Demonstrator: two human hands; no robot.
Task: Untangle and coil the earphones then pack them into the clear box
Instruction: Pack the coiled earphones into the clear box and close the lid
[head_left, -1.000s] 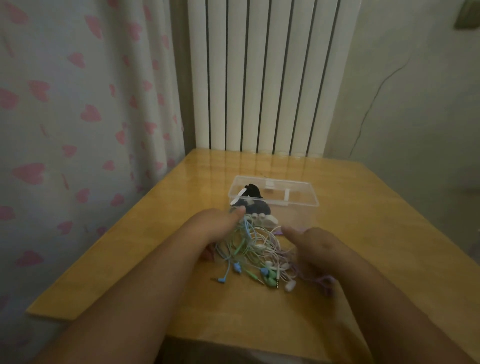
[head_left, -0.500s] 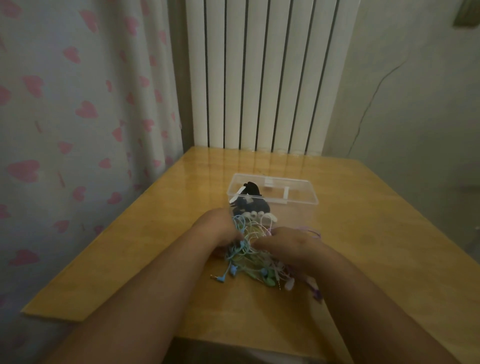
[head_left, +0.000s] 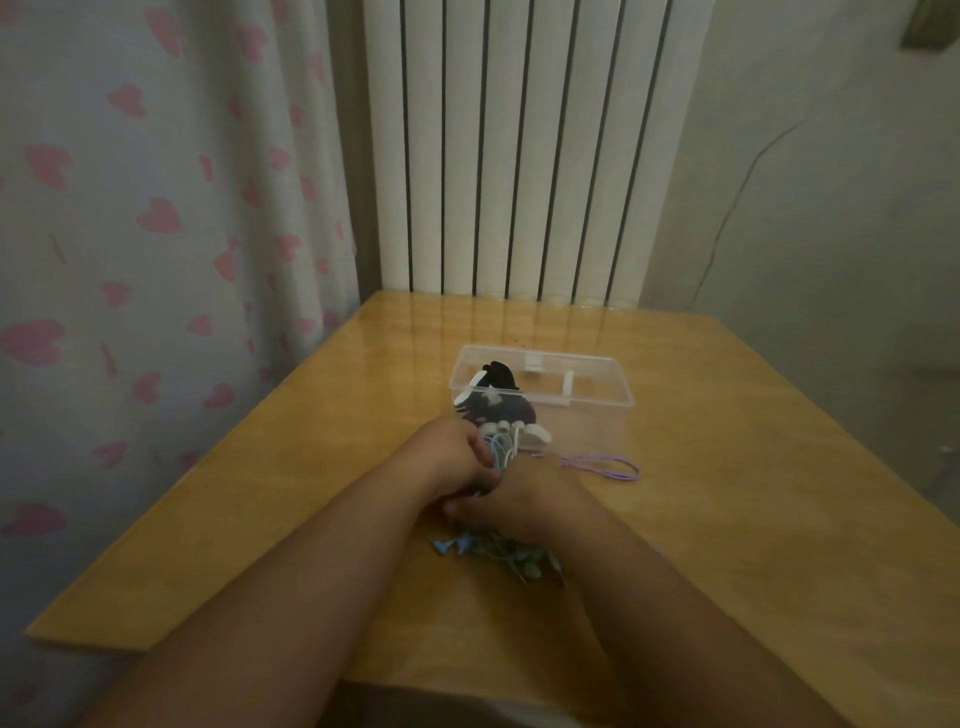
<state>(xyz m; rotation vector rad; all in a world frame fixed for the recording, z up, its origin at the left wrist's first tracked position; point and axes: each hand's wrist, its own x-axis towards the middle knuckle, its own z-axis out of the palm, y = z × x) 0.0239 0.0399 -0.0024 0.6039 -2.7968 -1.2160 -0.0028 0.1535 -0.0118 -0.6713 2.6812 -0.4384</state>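
A tangle of earphones is being held just in front of the near wall of the clear box. The left hand is being clenched round a bunch of pale blue and white cables, its fingers curled about them close to the box's near left corner. The right hand is being pressed against the left one, a little farther from the box. Its fingers are being curled over the same bundle, so the earphones are being grasped by both hands at once. Blue and green earbuds and plugs are lying under the wrists, farther from the box than the hands.

A purple cable loop is lying on the table just in front of the box's near right corner, one end running toward the right hand. At the left end of the box a dark bundle with white parts is being contained; what it is cannot be told. Behind the box a white radiator is standing, and to the box's left a curtain with pink hearts is hanging.
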